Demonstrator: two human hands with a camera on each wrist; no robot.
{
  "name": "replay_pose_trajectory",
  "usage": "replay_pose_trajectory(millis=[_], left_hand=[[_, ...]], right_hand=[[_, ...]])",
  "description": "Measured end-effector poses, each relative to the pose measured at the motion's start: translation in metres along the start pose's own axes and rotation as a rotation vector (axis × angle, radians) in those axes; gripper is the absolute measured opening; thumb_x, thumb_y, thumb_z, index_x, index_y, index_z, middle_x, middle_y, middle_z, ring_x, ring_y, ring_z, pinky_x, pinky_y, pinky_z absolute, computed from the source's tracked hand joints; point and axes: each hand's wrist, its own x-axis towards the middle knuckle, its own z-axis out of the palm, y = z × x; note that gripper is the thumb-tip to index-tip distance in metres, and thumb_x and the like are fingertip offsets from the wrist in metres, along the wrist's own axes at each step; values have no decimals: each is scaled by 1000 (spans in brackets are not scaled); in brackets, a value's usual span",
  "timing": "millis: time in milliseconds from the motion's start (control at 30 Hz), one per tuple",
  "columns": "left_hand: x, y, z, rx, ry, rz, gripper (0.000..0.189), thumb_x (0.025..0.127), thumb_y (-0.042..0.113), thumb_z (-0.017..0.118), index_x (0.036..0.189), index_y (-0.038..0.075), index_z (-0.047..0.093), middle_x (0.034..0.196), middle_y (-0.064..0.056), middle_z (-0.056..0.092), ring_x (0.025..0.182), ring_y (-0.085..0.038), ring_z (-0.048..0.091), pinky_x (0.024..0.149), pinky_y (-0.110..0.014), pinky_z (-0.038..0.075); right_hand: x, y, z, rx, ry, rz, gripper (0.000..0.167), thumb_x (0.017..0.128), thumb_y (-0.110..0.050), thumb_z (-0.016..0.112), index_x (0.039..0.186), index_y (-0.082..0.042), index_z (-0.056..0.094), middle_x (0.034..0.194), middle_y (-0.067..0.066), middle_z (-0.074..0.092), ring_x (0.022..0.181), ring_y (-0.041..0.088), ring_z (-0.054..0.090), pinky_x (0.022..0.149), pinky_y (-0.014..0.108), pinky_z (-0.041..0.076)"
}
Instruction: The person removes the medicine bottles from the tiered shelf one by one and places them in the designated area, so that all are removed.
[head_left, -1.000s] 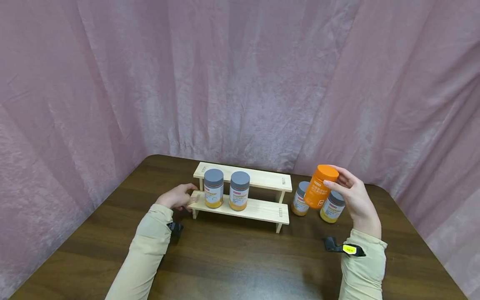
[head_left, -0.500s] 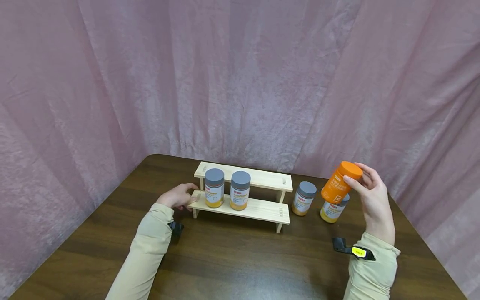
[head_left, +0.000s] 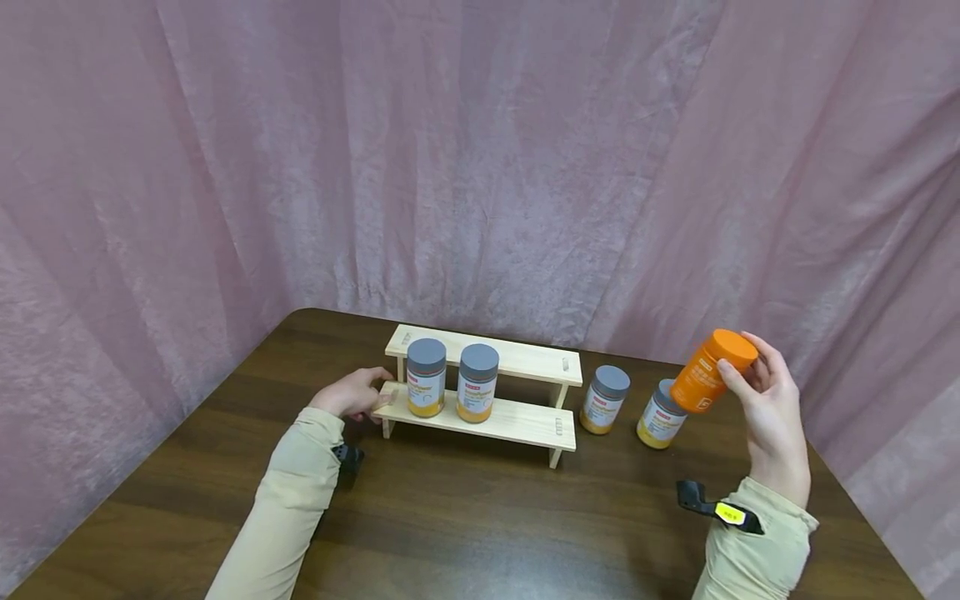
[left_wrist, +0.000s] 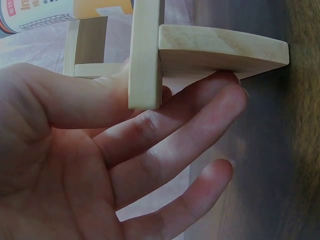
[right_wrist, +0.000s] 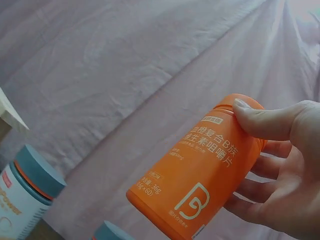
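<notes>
My right hand [head_left: 772, 408] grips an orange supplement bottle [head_left: 707, 377] by its upper part, thumb in front and fingers behind. The bottle is held tilted in the air, overlapping the grey-lidded jar [head_left: 663, 415] behind it in the head view. White lettering and a large "B" show on its side in the right wrist view. At the other side, my left hand [head_left: 354, 393] holds the left end of a two-tier wooden shelf [head_left: 525, 421]. In the left wrist view, the thumb lies on one side of the board [left_wrist: 145, 65] and the fingers on the other.
Two grey-lidded jars, one left [head_left: 426, 379] and one right [head_left: 477, 385], stand on the lower tier. Another grey-lidded jar [head_left: 606, 400] stands on the dark wooden table [head_left: 487, 517], right of the shelf. A pink curtain [head_left: 480, 167] hangs behind the table.
My right hand has carried the orange bottle to the right, away from the shelf, uncovering the two jars on the table. The left hand stays at the shelf's end.
</notes>
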Motion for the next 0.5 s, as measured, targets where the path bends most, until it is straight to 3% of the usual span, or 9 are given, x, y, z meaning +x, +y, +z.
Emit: replay_pose_trajectory(millis=[200, 400, 500], left_hand=[[0, -1, 0, 0, -4, 5, 44, 97, 13, 53, 137, -2, 43, 91, -19, 70, 74, -22, 72, 60, -33, 50], [0, 0, 1, -2, -3, 5, 44, 96, 12, 53, 137, -1, 44, 93, -19, 70, 73, -21, 72, 59, -32, 49], [-1, 0, 1, -1, 2, 3, 44, 96, 11, 53, 137, -2, 44, 94, -20, 69, 73, -21, 72, 58, -31, 49]], right_hand=[[-2, 4, -17, 37, 61, -10, 45, 90, 8, 57, 128, -14, 48, 108, -12, 62, 97, 1, 56, 81, 6, 44], [-2, 14, -36, -44, 227, 84, 44, 90, 9, 57, 121, -21, 50, 102, -15, 59, 92, 0, 53, 76, 4, 44], [0, 26, -45, -29, 283, 129, 42, 90, 9, 58, 118, -22, 51, 99, -15, 60, 90, 0, 53, 74, 5, 44]])
